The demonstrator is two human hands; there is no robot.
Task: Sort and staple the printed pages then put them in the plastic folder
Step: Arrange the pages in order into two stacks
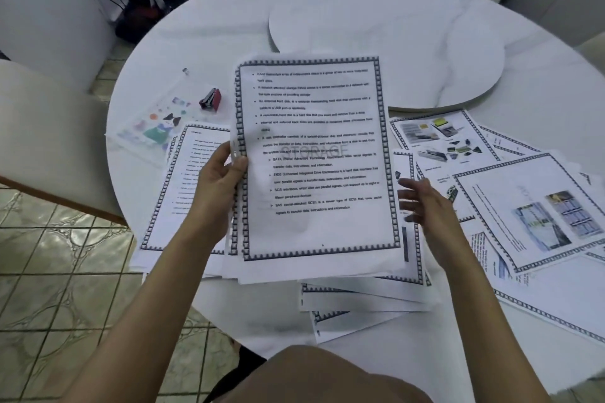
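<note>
Left hand [217,180]: gripping stack [314,157] by edge.
Right hand [422,203]: hovering open alongside.
Progress: sorting underway; stapler [210,99], folder [154,121] lying unused beyond left hand; stapling, filing pending.

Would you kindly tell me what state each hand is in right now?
Left hand: grips the left edge of the held pages.
Right hand: open, fingers spread, holding nothing.
</note>
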